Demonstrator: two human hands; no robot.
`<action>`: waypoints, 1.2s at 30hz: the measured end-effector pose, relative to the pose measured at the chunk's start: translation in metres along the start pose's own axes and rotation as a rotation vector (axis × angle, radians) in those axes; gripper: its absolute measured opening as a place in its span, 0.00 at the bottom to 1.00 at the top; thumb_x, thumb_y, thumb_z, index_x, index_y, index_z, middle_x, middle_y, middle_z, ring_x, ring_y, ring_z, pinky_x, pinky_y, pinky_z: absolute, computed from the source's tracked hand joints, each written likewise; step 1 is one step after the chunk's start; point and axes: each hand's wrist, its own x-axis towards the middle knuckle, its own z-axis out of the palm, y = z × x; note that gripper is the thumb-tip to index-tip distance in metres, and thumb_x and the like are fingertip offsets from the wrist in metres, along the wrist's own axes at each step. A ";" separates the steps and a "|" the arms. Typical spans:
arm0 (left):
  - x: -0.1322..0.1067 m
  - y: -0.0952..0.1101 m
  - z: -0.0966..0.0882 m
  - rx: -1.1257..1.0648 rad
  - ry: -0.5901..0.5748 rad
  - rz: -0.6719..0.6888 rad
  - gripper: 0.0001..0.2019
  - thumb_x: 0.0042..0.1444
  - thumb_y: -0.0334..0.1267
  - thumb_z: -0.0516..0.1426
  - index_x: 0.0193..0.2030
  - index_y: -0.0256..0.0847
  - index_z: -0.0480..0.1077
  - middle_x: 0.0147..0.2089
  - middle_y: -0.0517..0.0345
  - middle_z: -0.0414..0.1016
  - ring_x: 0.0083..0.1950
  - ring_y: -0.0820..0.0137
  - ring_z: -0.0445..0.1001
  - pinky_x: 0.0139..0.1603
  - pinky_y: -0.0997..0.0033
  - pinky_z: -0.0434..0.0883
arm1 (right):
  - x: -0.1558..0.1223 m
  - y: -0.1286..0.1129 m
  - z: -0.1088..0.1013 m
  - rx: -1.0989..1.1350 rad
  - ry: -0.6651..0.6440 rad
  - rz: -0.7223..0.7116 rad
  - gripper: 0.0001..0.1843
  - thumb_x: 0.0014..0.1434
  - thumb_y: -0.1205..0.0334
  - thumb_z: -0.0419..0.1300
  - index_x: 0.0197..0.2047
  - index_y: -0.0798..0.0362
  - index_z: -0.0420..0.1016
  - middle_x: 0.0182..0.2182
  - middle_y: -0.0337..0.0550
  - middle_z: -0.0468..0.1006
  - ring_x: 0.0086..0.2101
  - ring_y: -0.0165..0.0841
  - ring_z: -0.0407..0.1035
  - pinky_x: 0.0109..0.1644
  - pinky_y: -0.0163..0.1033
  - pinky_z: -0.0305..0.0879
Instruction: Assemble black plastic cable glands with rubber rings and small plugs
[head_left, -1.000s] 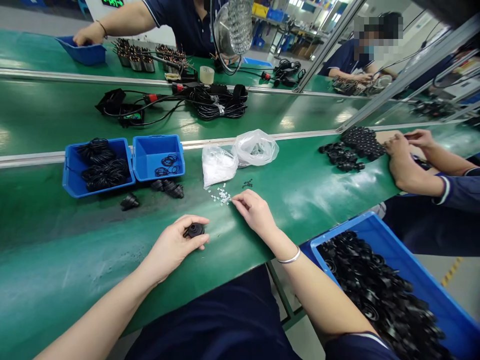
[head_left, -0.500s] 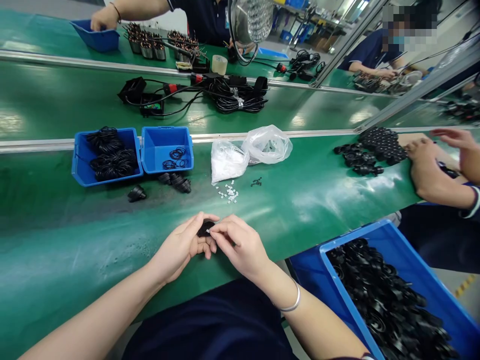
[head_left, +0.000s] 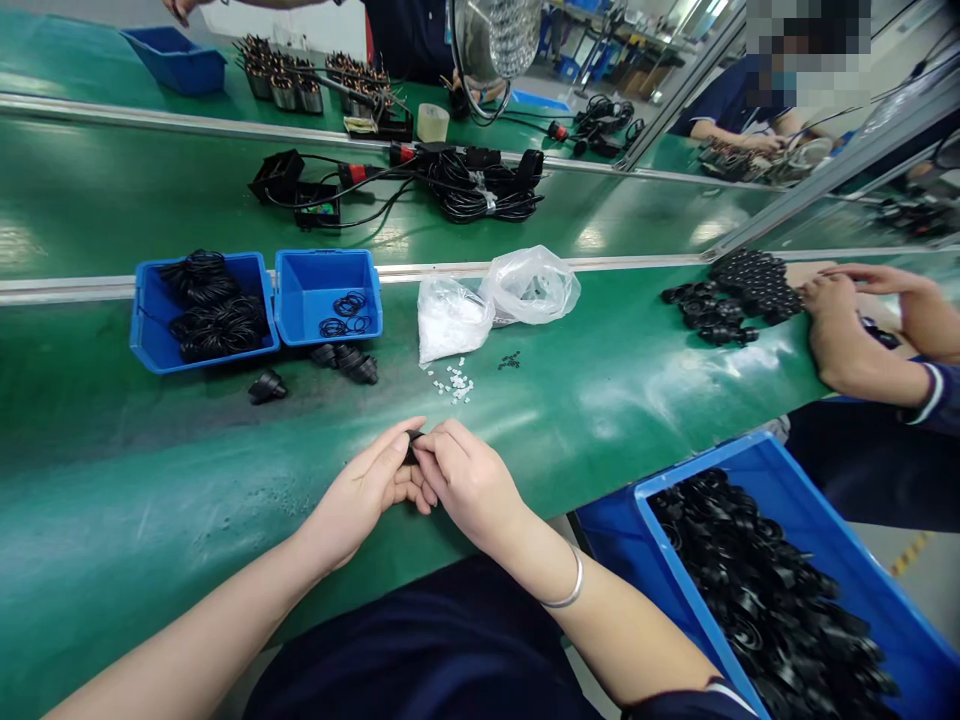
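My left hand (head_left: pixel 367 495) and my right hand (head_left: pixel 465 480) meet over the near edge of the green table (head_left: pixel 120 470). Both are closed around a small black plastic part (head_left: pixel 413 438), of which only a sliver shows between the fingertips. Just beyond lie several tiny white pieces (head_left: pixel 454 381) and a few tiny black pieces (head_left: pixel 510 360). Behind those sit two clear plastic bags (head_left: pixel 487 300).
Two blue bins hold black rings: a full one (head_left: pixel 199 308) and a nearly empty one (head_left: pixel 328 295). Loose black parts (head_left: pixel 345 362) lie in front. A large blue crate of black parts (head_left: pixel 772 590) stands at my right. Another person's hands (head_left: pixel 847 320) work by a black parts pile (head_left: pixel 731 295).
My right hand left the white pieces and came back to my left hand. Both hands now close tighter on the black part, hiding most of it.
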 end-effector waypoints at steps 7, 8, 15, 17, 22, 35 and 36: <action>0.001 0.001 0.000 0.142 -0.030 -0.006 0.28 0.63 0.46 0.51 0.66 0.38 0.50 0.36 0.55 0.75 0.35 0.67 0.75 0.43 0.59 0.71 | 0.003 0.003 0.008 -0.082 -0.006 -0.016 0.14 0.65 0.69 0.47 0.29 0.53 0.65 0.27 0.41 0.64 0.26 0.30 0.60 0.30 0.35 0.63; 0.001 0.001 0.000 0.154 -0.035 -0.008 0.27 0.63 0.45 0.51 0.66 0.38 0.51 0.37 0.55 0.75 0.36 0.67 0.75 0.44 0.59 0.71 | 0.003 0.004 0.006 -0.048 -0.007 -0.014 0.13 0.65 0.69 0.47 0.29 0.53 0.65 0.27 0.41 0.65 0.27 0.30 0.61 0.30 0.35 0.63; -0.001 0.006 0.008 0.147 -0.036 -0.050 0.18 0.64 0.46 0.50 0.58 0.43 0.59 0.48 0.50 0.74 0.42 0.66 0.75 0.46 0.60 0.72 | 0.002 0.059 -0.036 0.221 0.119 0.225 0.07 0.65 0.61 0.53 0.36 0.51 0.71 0.32 0.40 0.73 0.33 0.30 0.70 0.40 0.36 0.68; -0.001 0.007 0.009 0.141 -0.025 -0.058 0.16 0.64 0.46 0.51 0.56 0.44 0.61 0.54 0.49 0.71 0.46 0.64 0.75 0.50 0.59 0.71 | 0.001 0.090 -0.048 0.088 0.214 0.396 0.08 0.63 0.62 0.54 0.35 0.52 0.73 0.29 0.40 0.73 0.29 0.31 0.69 0.38 0.38 0.68; 0.001 0.006 0.009 0.175 -0.019 -0.097 0.17 0.64 0.48 0.50 0.54 0.41 0.64 0.47 0.50 0.75 0.54 0.60 0.72 0.59 0.57 0.67 | 0.010 0.133 -0.052 -0.090 0.135 0.413 0.04 0.59 0.65 0.59 0.34 0.53 0.75 0.28 0.40 0.73 0.30 0.32 0.69 0.39 0.37 0.66; 0.005 0.002 0.003 0.190 -0.041 -0.041 0.15 0.65 0.45 0.48 0.56 0.44 0.61 0.59 0.50 0.64 0.56 0.57 0.73 0.57 0.55 0.70 | 0.023 0.126 -0.042 -0.235 0.125 0.313 0.07 0.62 0.67 0.53 0.34 0.54 0.71 0.31 0.44 0.71 0.33 0.35 0.68 0.40 0.38 0.65; 0.005 0.002 0.002 0.199 -0.052 -0.034 0.15 0.65 0.44 0.50 0.56 0.44 0.60 0.59 0.50 0.64 0.56 0.57 0.73 0.57 0.55 0.70 | 0.020 0.125 -0.043 -0.228 0.126 0.315 0.07 0.62 0.67 0.53 0.34 0.54 0.71 0.31 0.44 0.72 0.34 0.35 0.68 0.40 0.38 0.65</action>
